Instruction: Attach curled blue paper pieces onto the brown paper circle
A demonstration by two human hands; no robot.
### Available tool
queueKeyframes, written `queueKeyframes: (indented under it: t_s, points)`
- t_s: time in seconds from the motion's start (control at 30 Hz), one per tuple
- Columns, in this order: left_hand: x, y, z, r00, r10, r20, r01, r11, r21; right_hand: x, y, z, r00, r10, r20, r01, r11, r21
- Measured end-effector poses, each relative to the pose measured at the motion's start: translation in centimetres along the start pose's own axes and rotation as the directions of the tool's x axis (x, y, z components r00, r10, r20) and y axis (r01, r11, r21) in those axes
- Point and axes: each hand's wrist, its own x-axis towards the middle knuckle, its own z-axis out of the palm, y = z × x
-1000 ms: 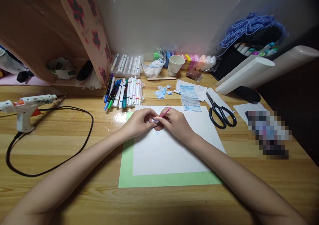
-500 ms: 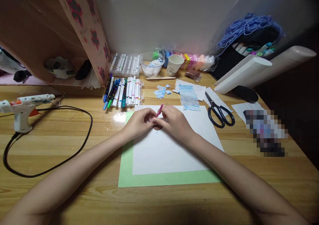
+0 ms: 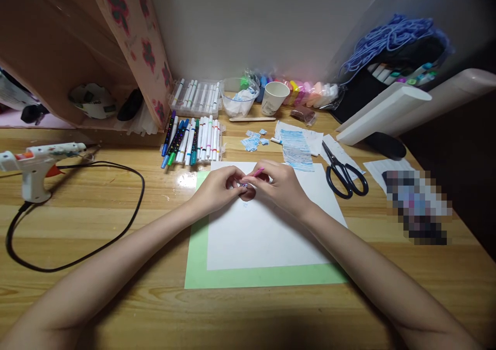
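Over the white paper (image 3: 267, 236), my two hands meet with their fingertips close together. My right hand (image 3: 279, 184) is closed in a pinch on a slim pink stick-like tool (image 3: 259, 172), which points toward the left fingers. My left hand (image 3: 219, 187) is also closed, with fingertips around something small; a bit of purple shows there, but its kind is hidden. Just below the fingertips a brown round piece (image 3: 248, 193) is partly covered by my hands. A few faint blue specks (image 3: 245, 204) mark the paper beneath it.
A green sheet (image 3: 267, 279) lies under the white one. Scissors (image 3: 346, 177), blue-coloured paper (image 3: 297, 151) and scraps (image 3: 251, 141) lie beyond. Markers (image 3: 191, 140), a paper cup (image 3: 275, 97) and a clear bowl (image 3: 238, 102) stand at the back. A glue gun (image 3: 36, 166) with its cord is left.
The pink tool has tipped from near upright to a flatter slant in my right hand. Both hands stay in about the same place, and the view has shifted slightly.
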Motion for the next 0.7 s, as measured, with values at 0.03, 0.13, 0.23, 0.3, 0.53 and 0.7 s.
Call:
queueKeyframes:
  t_s: [0.03,0.13,0.23,0.3,0.53,0.7]
  points:
    - [0.0,0.0,0.0,1.0,0.002,0.001,-0.002,1.0,-0.001,0.0,0.0,0.1,1.0,0.003,-0.004,-0.003,1.0,-0.003]
    - [0.0,0.1,0.1,1.0,0.002,0.0,-0.002,1.0,0.002,0.0,-0.1,0.3,1.0,0.017,-0.02,-0.017,1.0,0.005]
    - [-0.1,0.1,0.2,1.0,-0.008,-0.012,0.008,1.0,0.011,-0.1,-0.1,0.5,0.998,0.028,-0.052,-0.028,1.0,0.008]
    - [-0.1,0.1,0.2,1.0,-0.012,-0.022,0.013,1.0,0.023,-0.1,-0.1,0.5,0.998,0.026,-0.062,-0.026,1.0,-0.002]
    - [-0.2,0.1,0.5,0.999,-0.01,-0.049,0.013,0.998,0.068,-0.1,-0.5,0.3,0.996,-0.023,-0.092,0.02,0.999,-0.033]
    - [-0.1,0.2,0.2,0.999,-0.023,-0.029,0.024,0.999,0.033,-0.6,-0.6,-0.5,0.982,0.038,-0.188,-0.026,0.997,0.066]
